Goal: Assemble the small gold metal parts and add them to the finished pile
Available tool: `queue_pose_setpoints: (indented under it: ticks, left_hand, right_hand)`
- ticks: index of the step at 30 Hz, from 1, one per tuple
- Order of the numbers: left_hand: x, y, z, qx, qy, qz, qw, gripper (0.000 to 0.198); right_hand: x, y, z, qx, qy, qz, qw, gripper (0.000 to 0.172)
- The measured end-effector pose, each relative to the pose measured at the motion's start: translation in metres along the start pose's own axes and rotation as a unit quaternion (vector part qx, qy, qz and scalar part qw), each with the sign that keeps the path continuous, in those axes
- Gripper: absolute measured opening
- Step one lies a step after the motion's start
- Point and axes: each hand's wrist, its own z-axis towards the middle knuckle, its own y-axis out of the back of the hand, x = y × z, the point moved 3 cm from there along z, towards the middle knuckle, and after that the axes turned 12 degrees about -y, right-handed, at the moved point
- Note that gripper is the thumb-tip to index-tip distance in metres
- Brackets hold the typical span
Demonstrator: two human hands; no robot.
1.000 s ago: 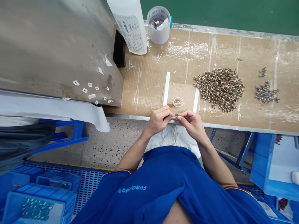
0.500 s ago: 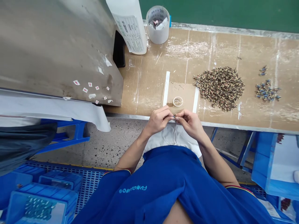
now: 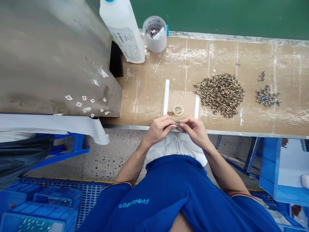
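At the table's front edge, my left hand [image 3: 158, 129] and my right hand [image 3: 195, 130] meet fingertip to fingertip. Between them is a small part with a blue body [image 3: 177, 124], pinched at its left end by my left hand. My right thumb and forefinger close on its other, brassy-looking end; the fingers cover most of it. Just beyond the fingers, a small round white dish [image 3: 178, 110] with a thin pale loop or stick in it rests on a cardboard pad [image 3: 185, 98]. Right of the pad lies a heap of tiny brass-and-dark parts [image 3: 219, 95]. Farther right is a cluster of blue-bodied parts [image 3: 267, 96].
A white bottle [image 3: 125, 35], a black flat object [image 3: 116, 59] and a tape-roll-like cup with scraps [image 3: 155, 42] stand at the back left. A thin stick [image 3: 157, 66] lies near them. Left is a metal surface [image 3: 60, 64] with small labels. Blue bins [image 3: 270, 170] stand below right.
The camera view has shifted slightly, so the table's contents appear a little lower and farther left. Both hands stay together on the small part, with more of its blue body showing.
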Motion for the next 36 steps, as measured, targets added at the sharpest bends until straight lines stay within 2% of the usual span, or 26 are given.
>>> queue_pose_setpoints:
  ticks: [8,14,19,25,28,30,32,33,34,35,36]
  left_hand:
    - [-0.001,-0.010,-0.001,-0.004,-0.008,0.025,1.000,0.035]
    - [0.001,-0.009,-0.001,0.021,-0.022,0.058,0.998,0.035]
    - [0.001,-0.008,-0.003,0.048,-0.030,0.068,0.996,0.033]
    - [0.001,-0.015,0.002,0.025,0.002,0.089,0.996,0.035]
    - [-0.011,-0.004,0.002,0.016,0.044,0.036,0.998,0.032]
    - [-0.025,0.017,-0.008,0.005,0.080,-0.006,0.997,0.024]
    - [-0.038,0.054,-0.029,-0.063,0.116,0.003,0.991,0.017]
    - [-0.043,0.078,-0.041,-0.140,0.134,0.030,0.980,0.014]
    - [-0.046,0.104,-0.053,-0.240,0.145,0.065,0.958,0.013]
    - [-0.049,0.131,-0.066,-0.382,0.165,0.123,0.901,0.016]
    - [-0.050,0.154,-0.075,-0.482,0.185,0.173,0.839,0.020]
  right_hand:
    - [0.002,0.005,0.003,0.039,0.004,-0.034,0.999,0.036]
    - [0.005,0.003,0.002,0.022,0.052,-0.109,0.992,0.024]
    - [0.006,0.004,0.001,0.017,0.075,-0.173,0.982,0.021]
    - [-0.002,-0.002,0.005,0.012,0.059,-0.103,0.993,0.024]
    - [-0.004,0.001,0.002,0.004,0.049,-0.055,0.997,0.030]
    - [0.000,0.021,-0.004,-0.059,0.071,-0.063,0.994,0.028]
    - [0.008,0.061,-0.013,-0.189,0.116,-0.096,0.970,0.023]
    - [0.012,0.087,-0.018,-0.271,0.139,-0.112,0.946,0.020]
    - [0.016,0.115,-0.023,-0.345,0.153,-0.118,0.918,0.019]
    - [0.020,0.143,-0.026,-0.404,0.157,-0.118,0.893,0.019]
    - [0.023,0.169,-0.027,-0.450,0.154,-0.121,0.871,0.018]
